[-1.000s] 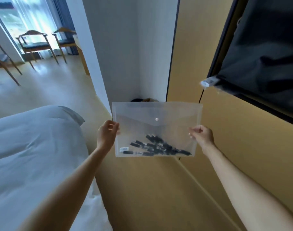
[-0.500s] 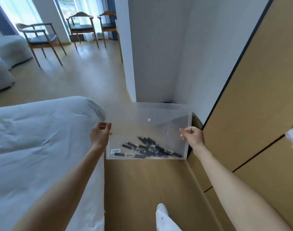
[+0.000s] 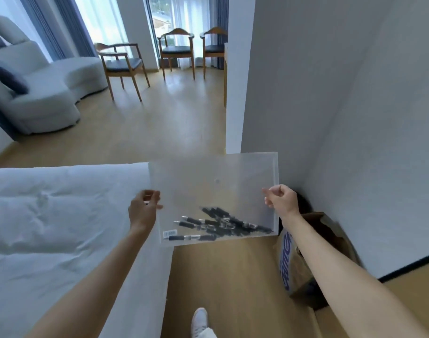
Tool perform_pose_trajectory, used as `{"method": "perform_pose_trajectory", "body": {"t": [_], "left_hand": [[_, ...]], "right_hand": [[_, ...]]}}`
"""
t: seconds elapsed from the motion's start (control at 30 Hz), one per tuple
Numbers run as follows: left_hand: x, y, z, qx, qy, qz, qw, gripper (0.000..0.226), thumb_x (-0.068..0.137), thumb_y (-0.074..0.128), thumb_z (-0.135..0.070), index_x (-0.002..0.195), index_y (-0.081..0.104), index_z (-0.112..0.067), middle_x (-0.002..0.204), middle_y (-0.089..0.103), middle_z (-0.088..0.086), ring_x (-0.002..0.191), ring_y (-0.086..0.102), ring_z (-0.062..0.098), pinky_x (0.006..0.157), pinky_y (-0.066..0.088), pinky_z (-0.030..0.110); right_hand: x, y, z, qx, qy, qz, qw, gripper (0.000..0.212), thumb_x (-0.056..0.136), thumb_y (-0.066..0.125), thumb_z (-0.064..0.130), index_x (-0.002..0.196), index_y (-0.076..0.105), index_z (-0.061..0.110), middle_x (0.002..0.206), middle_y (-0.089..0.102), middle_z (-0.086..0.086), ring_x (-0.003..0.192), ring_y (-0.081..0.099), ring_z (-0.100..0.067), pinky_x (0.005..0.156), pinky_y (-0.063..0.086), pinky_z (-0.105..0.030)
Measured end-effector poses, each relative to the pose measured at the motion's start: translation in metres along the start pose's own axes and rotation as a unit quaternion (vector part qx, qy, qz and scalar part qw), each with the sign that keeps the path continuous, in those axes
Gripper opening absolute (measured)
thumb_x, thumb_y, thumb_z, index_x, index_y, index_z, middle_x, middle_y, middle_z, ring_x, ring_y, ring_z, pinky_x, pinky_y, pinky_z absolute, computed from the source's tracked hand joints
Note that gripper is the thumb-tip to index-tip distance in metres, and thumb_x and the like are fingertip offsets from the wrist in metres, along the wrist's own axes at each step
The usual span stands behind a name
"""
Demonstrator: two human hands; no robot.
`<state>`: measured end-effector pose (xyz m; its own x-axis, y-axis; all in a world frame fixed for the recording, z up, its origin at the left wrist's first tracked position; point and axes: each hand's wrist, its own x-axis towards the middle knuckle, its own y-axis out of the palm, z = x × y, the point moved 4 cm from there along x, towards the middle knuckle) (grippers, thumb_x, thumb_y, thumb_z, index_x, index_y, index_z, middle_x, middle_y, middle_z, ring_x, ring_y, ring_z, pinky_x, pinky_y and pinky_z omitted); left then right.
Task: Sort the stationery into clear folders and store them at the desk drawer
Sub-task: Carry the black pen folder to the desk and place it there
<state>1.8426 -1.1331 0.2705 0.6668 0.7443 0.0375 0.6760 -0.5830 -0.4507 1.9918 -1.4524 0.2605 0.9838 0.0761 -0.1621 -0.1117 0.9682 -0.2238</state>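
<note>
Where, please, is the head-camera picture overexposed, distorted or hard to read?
Head view: the windows blow out to white; the wide lens bends the wall lines; the clear folder, held by the left hand and right hand, looks hazy, yet the pens inside stay readable.

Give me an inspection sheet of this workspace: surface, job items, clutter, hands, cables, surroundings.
Surface: no desk or drawer in view; the folder is held in the air above the wooden floor beside a white bed.
Job items: clear folder with a snap button, flap down; black pens heaped along its bottom edge; a small label near the lower left corner.
Clutter: brown paper bag with blue lettering on the floor by the wall.
Hands: left hand grips the folder's left edge; right hand pinches its right edge.
Cables: nothing seen.
Surroundings: white wall, three wooden chairs, light sofa, curtained windows; one white shoe below.
</note>
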Motion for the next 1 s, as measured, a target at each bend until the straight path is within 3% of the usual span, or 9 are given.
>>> {"method": "perform_pose_trajectory", "body": {"t": [0.2,0.27,0.43,0.77,0.87,1.0], "left_hand": [[0.125,-0.001,0.000,-0.038,-0.019,-0.025,0.999,0.018,0.094,0.057,-0.024,0.098,0.061,-0.008,0.089,0.066,0.004,0.064,0.064,0.015,0.069,0.045,0.028],[0.166,-0.002,0.000,-0.050,-0.026,-0.039,0.998,0.016,0.095,0.056,-0.023,0.097,0.060,-0.008,0.089,0.066,0.006,0.063,0.063,0.013,0.069,0.046,0.029],[0.249,0.014,0.004,-0.040,-0.049,-0.077,0.995,0.018,0.097,0.051,-0.021,0.100,0.058,-0.004,0.090,0.062,0.006,0.061,0.060,0.013,0.058,0.037,0.013],[0.402,0.100,-0.020,0.019,-0.049,-0.064,0.997,0.016,0.097,0.051,-0.022,0.092,0.057,-0.008,0.086,0.063,0.006,0.069,0.063,0.022,0.062,0.039,0.024],[0.444,0.103,-0.039,0.017,-0.041,-0.089,0.995,0.017,0.097,0.052,-0.022,0.094,0.059,-0.007,0.083,0.064,0.005,0.063,0.062,0.014,0.061,0.041,0.021],[0.499,0.099,-0.044,0.019,-0.059,-0.130,0.990,0.019,0.096,0.053,-0.025,0.095,0.060,-0.007,0.082,0.064,0.006,0.063,0.060,0.007,0.062,0.043,0.028]], "right_hand": [[0.098,0.085,0.048,-0.022,-0.005,0.007,1.000,0.022,0.085,0.069,0.017,0.071,0.052,0.013,0.063,0.057,-0.006,0.061,0.051,-0.019,0.069,0.046,-0.035],[0.133,0.113,0.071,-0.019,-0.021,0.009,1.000,0.022,0.084,0.069,0.016,0.072,0.052,0.012,0.063,0.057,-0.006,0.060,0.051,-0.019,0.068,0.045,-0.034],[0.203,0.168,0.096,-0.014,-0.041,0.020,0.999,0.022,0.086,0.067,0.019,0.072,0.051,0.013,0.068,0.056,-0.006,0.063,0.053,-0.017,0.066,0.048,-0.031],[0.398,0.222,0.104,0.030,0.018,0.034,0.999,0.024,0.084,0.069,0.016,0.071,0.049,0.012,0.065,0.053,-0.006,0.065,0.050,-0.019,0.072,0.045,-0.034],[0.452,0.248,0.133,0.053,0.019,0.056,0.997,0.027,0.083,0.069,0.015,0.068,0.047,0.013,0.063,0.051,-0.005,0.065,0.047,-0.021,0.070,0.042,-0.034],[0.510,0.293,0.158,0.047,0.005,0.093,0.995,0.026,0.083,0.069,0.016,0.070,0.047,0.012,0.063,0.051,-0.005,0.065,0.048,-0.020,0.070,0.042,-0.034]]}}
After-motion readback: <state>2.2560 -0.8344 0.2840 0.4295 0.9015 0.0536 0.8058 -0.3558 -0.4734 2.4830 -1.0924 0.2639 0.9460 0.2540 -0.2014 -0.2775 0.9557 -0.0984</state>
